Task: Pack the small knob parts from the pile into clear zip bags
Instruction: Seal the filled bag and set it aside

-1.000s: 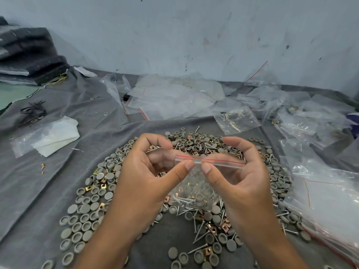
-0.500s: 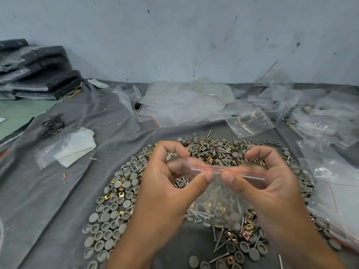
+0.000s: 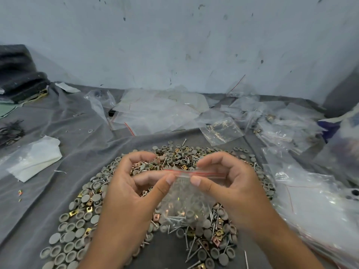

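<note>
A clear zip bag (image 3: 184, 199), part filled with grey knobs and screws, hangs between both hands above the middle of the pile (image 3: 81, 216). The left hand (image 3: 128, 191) pinches its red-lined top edge between thumb and curled fingers; the right hand (image 3: 231, 189) pinches the same strip just beside it, thumb in front. The pile of knobs, brass clips and screws rings the hands on a grey cloth (image 3: 38, 191). Empty bags (image 3: 159, 111) lie behind, more at the right (image 3: 318, 206)
</note>
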The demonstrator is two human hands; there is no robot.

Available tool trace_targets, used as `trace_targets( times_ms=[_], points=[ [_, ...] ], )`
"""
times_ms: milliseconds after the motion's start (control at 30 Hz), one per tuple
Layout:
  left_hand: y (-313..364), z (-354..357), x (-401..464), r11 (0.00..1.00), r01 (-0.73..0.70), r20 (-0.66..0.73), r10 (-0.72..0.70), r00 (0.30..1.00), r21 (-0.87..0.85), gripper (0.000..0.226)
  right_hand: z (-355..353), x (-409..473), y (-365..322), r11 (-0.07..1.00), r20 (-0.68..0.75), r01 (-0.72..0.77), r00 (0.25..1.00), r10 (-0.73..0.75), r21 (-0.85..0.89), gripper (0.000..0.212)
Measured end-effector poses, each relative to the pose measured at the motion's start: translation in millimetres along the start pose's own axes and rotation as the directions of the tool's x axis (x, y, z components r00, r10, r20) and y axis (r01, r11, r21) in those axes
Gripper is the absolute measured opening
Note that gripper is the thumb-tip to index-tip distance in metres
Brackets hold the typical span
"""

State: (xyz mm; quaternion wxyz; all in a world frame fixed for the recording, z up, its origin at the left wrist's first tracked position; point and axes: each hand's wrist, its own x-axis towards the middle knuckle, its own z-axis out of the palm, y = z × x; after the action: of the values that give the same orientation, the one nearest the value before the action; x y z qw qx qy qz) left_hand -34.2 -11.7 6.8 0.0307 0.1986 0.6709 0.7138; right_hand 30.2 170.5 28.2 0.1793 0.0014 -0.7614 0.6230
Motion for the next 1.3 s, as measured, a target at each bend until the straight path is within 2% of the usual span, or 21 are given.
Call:
trace_targets(
  times_ms=[100, 167, 333, 433, 533, 600, 667, 700, 733, 833, 900, 933, 1000, 1067, 1133, 1200, 1300],
  points=[
    [-4.5, 1.0, 1.8, 0.993, 0.042, -0.041, -0.038, 0.998, 0.107, 0.053, -25.9, 34.8, 6.2, 0.998, -0.107, -0.058, 0.993, 0.054, -0.035, 0.016],
    [-4.3, -1.4, 3.5, 0.995, 0.045, -0.104, -0.036, 0.994, 0.087, 0.054, -56.3, 70.2, 12.2, 0.990, -0.226, -0.107, 0.971, 0.083, -0.096, 0.014],
    [0.4, -3.4, 3.3, 0.995, 0.063, -0.170, -0.050, 0.984, 0.074, 0.053, -158.0, 155.3, 14.8, 0.951, -0.545, -0.177, 0.838, 0.011, -0.253, 0.025],
    [0.4, -3.4, 2.7, 0.992, 0.085, -0.180, -0.067, 0.981, 0.094, 0.048, -207.2, 164.5, 16.5, 0.866, -0.554, -0.319, 0.830, 0.058, -0.386, 0.031],
    [-0.3, -2.7, 2.9, 0.988, 0.094, -0.180, -0.070, 0.981, 0.124, 0.049, -228.9, 128.1, 18.5, 0.691, -0.426, -0.421, 0.887, 0.178, -0.588, 0.024],
    [0.5, -1.8, 2.0, 0.984, 0.098, -0.173, -0.071, 0.982, 0.149, 0.053, -228.6, 77.1, 22.8, 0.495, -0.208, -0.375, 0.909, 0.361, -0.784, 0.033],
    [1.9, -0.3, 0.7, 0.981, 0.100, -0.168, -0.072, 0.983, 0.166, 0.052, -221.9, 18.2, 33.2, 0.277, -0.086, -0.295, 0.811, 0.579, -0.915, 0.058],
    [2.5, 0.6, -0.2, 0.980, 0.098, -0.164, -0.070, 0.984, 0.173, 0.051, -219.2, -8.2, 41.2, 0.181, -0.091, -0.257, 0.775, 0.625, -0.949, 0.066],
    [3.2, 1.5, -0.9, 0.979, 0.095, -0.160, -0.067, 0.985, 0.178, 0.049, -216.0, -29.6, 48.3, 0.127, -0.119, -0.243, 0.787, 0.605, -0.962, 0.065],
    [4.4, 6.0, -2.2, 0.983, 0.083, -0.155, -0.057, 0.986, 0.167, 0.051, -212.3, -59.0, 64.0, 0.165, -0.210, -0.273, 0.924, 0.321, -0.948, 0.029],
    [4.9, 8.0, -2.9, 0.985, 0.078, -0.158, -0.053, 0.986, 0.154, 0.055, -214.7, -56.5, 69.5, 0.252, -0.255, -0.285, 0.956, 0.146, -0.925, 0.018],
    [4.7, 8.5, -3.1, 0.985, 0.076, -0.159, -0.050, 0.986, 0.156, 0.056, -215.9, -51.3, 69.6, 0.277, -0.247, -0.271, 0.962, 0.117, -0.922, 0.016],
    [3.5, 8.9, -3.4, 0.982, 0.071, -0.153, -0.045, 0.987, 0.173, 0.057, -219.2, -38.8, 70.8, 0.242, -0.169, -0.211, 0.968, 0.185, -0.947, 0.008],
    [2.1, 8.4, -3.6, 0.980, 0.068, -0.150, -0.040, 0.988, 0.188, 0.056, -222.1, -29.7, 77.7, 0.142, -0.040, -0.083, 0.960, 0.279, -0.986, 0.027],
    [1.0, 7.6, -3.7, 0.979, 0.064, -0.150, -0.035, 0.988, 0.192, 0.054, -217.6, -25.5, 76.1, 0.107, -0.032, -0.065, 0.957, 0.289, -0.992, 0.035],
    [0.2, 6.6, -3.1, 0.978, 0.052, -0.151, -0.021, 0.988, 0.202, 0.053, -212.5, -25.0, 67.1, 0.173, -0.083, -0.111, 0.984, 0.161, -0.979, 0.033],
    [-1.9, 5.6, -2.4, 0.975, 0.037, -0.143, -0.005, 0.990, 0.219, 0.046, -188.4, -26.5, 37.8, 0.407, -0.179, -0.114, 0.976, -0.124, -0.906, 0.030]
  ],
)
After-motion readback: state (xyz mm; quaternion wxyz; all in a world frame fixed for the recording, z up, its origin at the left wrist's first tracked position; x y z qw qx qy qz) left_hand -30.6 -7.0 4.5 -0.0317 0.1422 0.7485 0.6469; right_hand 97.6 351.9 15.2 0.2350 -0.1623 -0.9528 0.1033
